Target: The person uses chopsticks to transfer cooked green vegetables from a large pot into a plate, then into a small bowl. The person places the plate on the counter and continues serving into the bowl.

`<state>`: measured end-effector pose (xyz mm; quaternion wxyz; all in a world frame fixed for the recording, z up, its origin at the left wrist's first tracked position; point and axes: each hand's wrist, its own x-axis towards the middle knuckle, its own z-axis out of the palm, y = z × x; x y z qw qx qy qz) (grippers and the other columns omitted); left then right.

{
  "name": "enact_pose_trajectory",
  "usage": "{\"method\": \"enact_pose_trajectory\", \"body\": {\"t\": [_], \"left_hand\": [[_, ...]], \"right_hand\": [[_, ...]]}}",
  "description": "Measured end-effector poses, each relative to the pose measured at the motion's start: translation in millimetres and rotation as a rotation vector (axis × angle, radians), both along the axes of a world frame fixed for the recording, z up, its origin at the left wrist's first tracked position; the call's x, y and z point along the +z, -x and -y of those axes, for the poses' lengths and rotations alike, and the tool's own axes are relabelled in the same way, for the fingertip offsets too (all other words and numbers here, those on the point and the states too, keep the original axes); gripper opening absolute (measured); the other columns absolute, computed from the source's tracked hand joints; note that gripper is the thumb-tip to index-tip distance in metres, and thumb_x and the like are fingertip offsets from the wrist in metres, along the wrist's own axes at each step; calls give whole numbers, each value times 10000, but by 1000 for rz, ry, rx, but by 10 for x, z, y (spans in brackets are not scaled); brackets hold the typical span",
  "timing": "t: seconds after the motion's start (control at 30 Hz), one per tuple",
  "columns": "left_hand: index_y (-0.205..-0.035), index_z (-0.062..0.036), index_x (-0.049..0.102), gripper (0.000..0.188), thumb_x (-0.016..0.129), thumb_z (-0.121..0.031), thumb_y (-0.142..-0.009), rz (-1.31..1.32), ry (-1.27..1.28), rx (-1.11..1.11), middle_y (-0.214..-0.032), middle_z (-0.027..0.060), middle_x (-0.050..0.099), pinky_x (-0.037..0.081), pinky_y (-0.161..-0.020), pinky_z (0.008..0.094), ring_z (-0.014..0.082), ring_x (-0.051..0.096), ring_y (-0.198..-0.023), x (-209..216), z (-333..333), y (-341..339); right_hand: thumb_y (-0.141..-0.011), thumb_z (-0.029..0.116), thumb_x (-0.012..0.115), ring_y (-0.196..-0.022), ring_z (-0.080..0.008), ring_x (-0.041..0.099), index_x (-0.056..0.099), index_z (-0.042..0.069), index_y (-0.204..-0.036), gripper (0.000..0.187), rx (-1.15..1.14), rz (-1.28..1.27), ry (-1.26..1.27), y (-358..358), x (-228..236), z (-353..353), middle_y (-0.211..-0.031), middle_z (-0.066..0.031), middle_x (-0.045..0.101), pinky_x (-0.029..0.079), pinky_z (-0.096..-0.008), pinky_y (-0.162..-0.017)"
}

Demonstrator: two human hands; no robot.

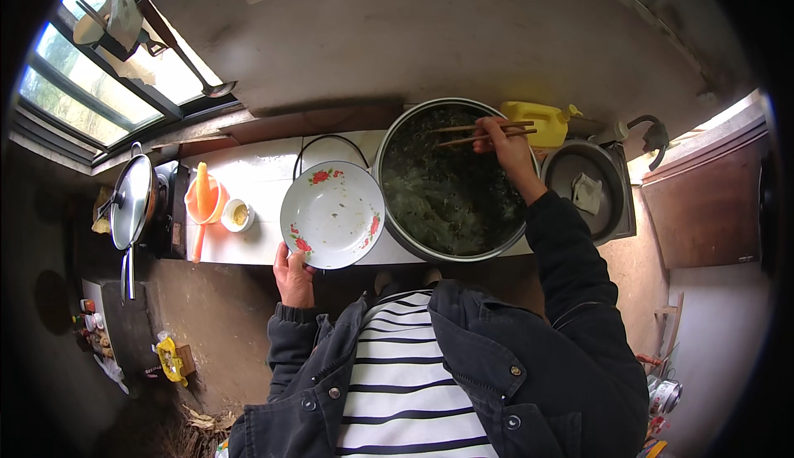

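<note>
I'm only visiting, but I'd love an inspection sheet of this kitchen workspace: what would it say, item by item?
Surface: white counter, partly in glare.
Things in use: large pot of dark liquid with greens; white flowered bowl with small specks inside; chopsticks over the pot.
Clutter: orange container, small white cup, yellow jug.
Hands: left hand grips the bowl's rim; right hand holds the chopsticks.
Cables: black cable looping behind the bowl; its ends are hidden.
Surroundings: window and lidded pan at left, sink with cloth at right.
</note>
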<state>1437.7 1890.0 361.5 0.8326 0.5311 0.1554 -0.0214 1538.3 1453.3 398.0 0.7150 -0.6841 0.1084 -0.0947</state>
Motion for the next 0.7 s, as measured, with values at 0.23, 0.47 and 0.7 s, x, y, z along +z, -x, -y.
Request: {"method": "enact_pose_trajectory", "body": {"t": [0.23,0.47,0.7], "left_hand": [[-1197,-36,531,296,522,-73,-904,-20,-19,-16,-972,15,624,463,-604,211,68,564,-730,19,-16,-17],[-1207,-30,526,305,514,-70,-904,-21,-25,25,-982,29,629,485,-633,214,86,586,-759,40,-12,22],[-1207,-32,527,304,531,-80,-906,-4,-35,28,-980,32,631,489,-642,215,88,591,-766,3,-38,23]], "right_hand": [[-953,237,610,-664,-176,685,664,-49,-1018,298,58,-48,46,3,112,0,-873,-119,688,591,-289,-597],[-968,234,594,-670,-181,691,660,-60,-1009,304,50,-9,51,-110,-4,1,-865,-132,687,591,-289,-604],[-965,209,606,-674,-182,693,671,-50,-1003,269,11,38,46,68,-4,-149,-829,-113,690,591,-289,-625]]}}
